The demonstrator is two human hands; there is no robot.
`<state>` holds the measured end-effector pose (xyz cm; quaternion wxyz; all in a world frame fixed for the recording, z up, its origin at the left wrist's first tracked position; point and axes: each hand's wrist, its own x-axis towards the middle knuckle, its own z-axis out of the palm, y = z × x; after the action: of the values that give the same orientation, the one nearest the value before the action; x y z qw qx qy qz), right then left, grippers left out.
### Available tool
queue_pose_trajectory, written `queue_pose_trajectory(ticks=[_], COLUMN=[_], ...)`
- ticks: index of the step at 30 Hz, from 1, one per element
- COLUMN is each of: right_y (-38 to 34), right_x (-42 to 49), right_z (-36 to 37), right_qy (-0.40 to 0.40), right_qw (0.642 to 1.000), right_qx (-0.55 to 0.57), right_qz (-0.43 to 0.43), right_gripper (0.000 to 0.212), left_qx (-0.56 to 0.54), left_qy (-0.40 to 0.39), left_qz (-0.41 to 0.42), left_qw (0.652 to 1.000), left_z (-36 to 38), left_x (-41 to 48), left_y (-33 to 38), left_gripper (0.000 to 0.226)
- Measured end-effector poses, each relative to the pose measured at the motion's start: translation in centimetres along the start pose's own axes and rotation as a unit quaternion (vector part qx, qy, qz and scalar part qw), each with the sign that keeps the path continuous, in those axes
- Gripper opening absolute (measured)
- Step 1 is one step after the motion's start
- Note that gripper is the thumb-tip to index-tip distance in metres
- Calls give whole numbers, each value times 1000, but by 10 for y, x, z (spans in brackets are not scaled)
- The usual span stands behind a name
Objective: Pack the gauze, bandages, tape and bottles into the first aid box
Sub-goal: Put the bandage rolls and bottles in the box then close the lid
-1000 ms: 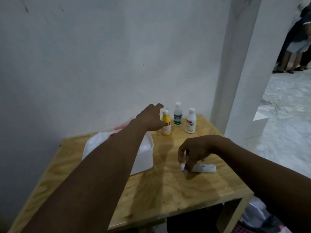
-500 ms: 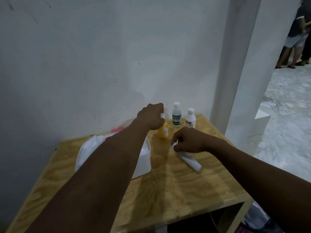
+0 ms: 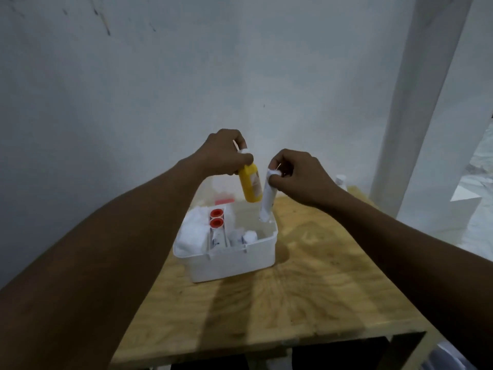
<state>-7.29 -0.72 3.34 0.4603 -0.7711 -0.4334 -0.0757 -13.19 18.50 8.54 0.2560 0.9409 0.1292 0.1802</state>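
Note:
The white first aid box stands open on the wooden table. Inside lie white gauze, two red-capped tape rolls and small bandage rolls. My left hand grips a yellow bottle by its cap, hanging it above the box's far side. My right hand pinches the top of a white tube-shaped roll, whose lower end dips into the box's right part.
A white bottle peeks out behind my right wrist at the table's back right. The box lid leans behind the box against the wall. A white pillar rises at the right; the table's front edge is near me.
Both hands lifted their items off the table and brought them over the box: the left with the yellow bottle, the right with the white roll. The view tilted down toward the box.

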Motion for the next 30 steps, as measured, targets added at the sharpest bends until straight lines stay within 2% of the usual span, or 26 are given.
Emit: queue_pose_trajectory(ticks=[7, 13, 23, 27, 30], right_y=[1, 5, 4, 4, 6], right_x=[-21, -34, -32, -32, -34], right_z=[31, 38, 34, 32, 31], right_qy=[-136, -213, -258, -260, -254], right_qw=[988, 970, 960, 960, 962], right_qx=[-65, -115, -107, -102, -97], right_qz=[-34, -33, -18, -15, -12], right_gripper=[16, 20, 20, 25, 29], left_qx=[10, 88, 131, 116, 103], left_qy=[-109, -193, -295, -312, -306], left_qz=[-25, -25, -51, -65, -85], left_qw=[994, 977, 945, 941, 943], left_z=[7, 23, 27, 30, 31], left_x=[-30, -37, -38, -39, -38], left_y=[-25, -35, -35, -29, -24], left_gripper=[24, 23, 23, 14, 21])
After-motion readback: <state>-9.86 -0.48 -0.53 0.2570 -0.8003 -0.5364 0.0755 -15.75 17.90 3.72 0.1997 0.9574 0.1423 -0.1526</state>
